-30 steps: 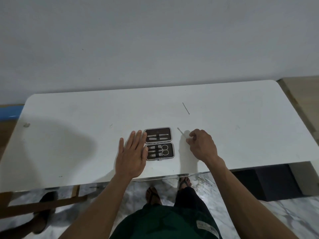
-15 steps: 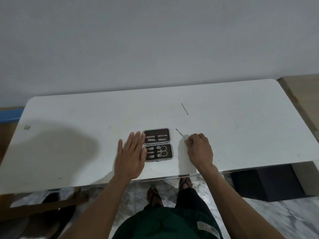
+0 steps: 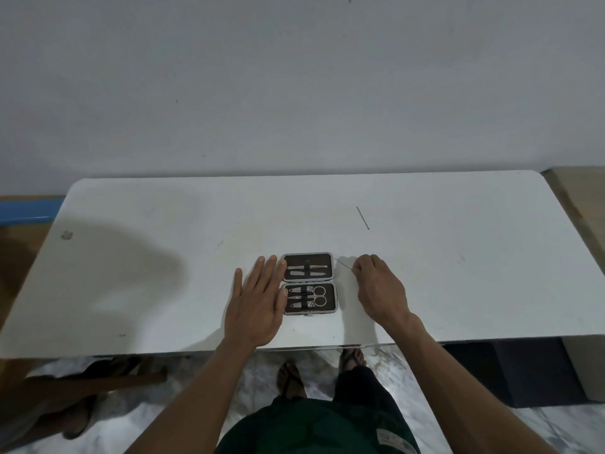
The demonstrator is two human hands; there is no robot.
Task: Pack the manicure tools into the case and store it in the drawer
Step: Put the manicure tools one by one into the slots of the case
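An open brown manicure case (image 3: 309, 283) with a silver rim lies on the white table (image 3: 458, 273) near its front edge. Clippers, scissors and tweezer-like tools sit under its straps. My left hand (image 3: 258, 303) rests flat on the table, fingers spread, fingertips touching the case's left edge. My right hand (image 3: 379, 290) is just right of the case, pinching a thin metal tool (image 3: 343, 264) whose tip points at the case's upper right corner. Another thin dark tool (image 3: 362, 217) lies alone farther back on the table.
A grey wall rises behind the table. Under the front edge I see marble floor, my feet in sandals (image 3: 352, 358), a wooden bar (image 3: 95, 381) at the left and a dark box (image 3: 510, 371) at the right.
My right hand has kept its pinch on the thin tool and lifted it slightly toward the case's upper right corner. The left hand stays beside the case.
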